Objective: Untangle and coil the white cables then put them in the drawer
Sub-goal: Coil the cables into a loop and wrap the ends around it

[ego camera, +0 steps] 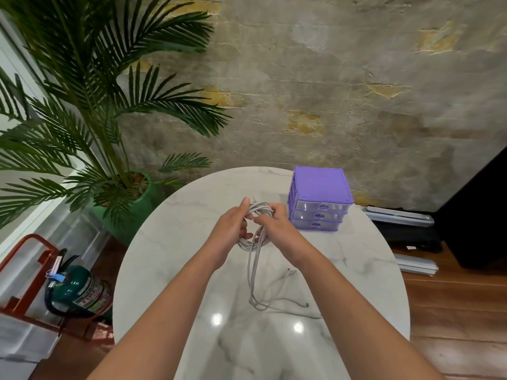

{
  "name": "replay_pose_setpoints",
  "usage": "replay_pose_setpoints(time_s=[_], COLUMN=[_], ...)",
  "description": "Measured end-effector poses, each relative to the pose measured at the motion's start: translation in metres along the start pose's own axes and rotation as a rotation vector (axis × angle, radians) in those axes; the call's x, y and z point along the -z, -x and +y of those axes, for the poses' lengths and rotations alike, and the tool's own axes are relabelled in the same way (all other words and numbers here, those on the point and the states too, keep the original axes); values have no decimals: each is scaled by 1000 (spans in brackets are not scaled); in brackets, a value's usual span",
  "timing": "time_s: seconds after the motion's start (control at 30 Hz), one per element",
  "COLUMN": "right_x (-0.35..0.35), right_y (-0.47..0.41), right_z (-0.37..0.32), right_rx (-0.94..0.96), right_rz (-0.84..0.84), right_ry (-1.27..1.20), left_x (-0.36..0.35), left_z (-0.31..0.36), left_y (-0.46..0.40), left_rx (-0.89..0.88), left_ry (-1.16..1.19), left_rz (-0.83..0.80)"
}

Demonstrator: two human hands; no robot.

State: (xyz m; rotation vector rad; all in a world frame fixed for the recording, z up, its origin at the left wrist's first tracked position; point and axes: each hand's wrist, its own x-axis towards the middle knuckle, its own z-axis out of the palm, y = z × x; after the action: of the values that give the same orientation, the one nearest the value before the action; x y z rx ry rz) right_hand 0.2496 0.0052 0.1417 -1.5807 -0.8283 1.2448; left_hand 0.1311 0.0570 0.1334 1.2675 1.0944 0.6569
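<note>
A bundle of white cables (253, 244) is held above the middle of the round marble table (170, 242). My left hand (231, 224) grips the coiled part from the left, and my right hand (273, 223) pinches the loops from the right. Loose strands hang down from the coil and trail across the tabletop toward me, ending in small plugs (291, 272). A purple drawer unit (319, 197) with three clear drawers stands at the table's far right, just right of my right hand. All its drawers are closed.
A potted palm (90, 111) in a green pot stands left of the table. A green fire extinguisher (78, 292) in a red stand sits on the floor at the left. Black equipment and metal rails (411, 242) lie on the wooden floor to the right.
</note>
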Motion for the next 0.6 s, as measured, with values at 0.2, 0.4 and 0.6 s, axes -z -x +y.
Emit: replay_pose_setpoints(time_s=[0.2,0.4,0.6], right_x=[22,24,26], right_y=[-2,-1,0], right_z=[2,8,15], right_rx=[62,100,136], right_rz=[-62,10,44], right_ry=[-170,-124,-102], left_x=[2,-5,-10], left_z=[1,-2,-6], left_y=[0,-1,2], left_rx=[-56,-142,-132], left_ry=[-56,-156,-97], left_rz=[48,89,132])
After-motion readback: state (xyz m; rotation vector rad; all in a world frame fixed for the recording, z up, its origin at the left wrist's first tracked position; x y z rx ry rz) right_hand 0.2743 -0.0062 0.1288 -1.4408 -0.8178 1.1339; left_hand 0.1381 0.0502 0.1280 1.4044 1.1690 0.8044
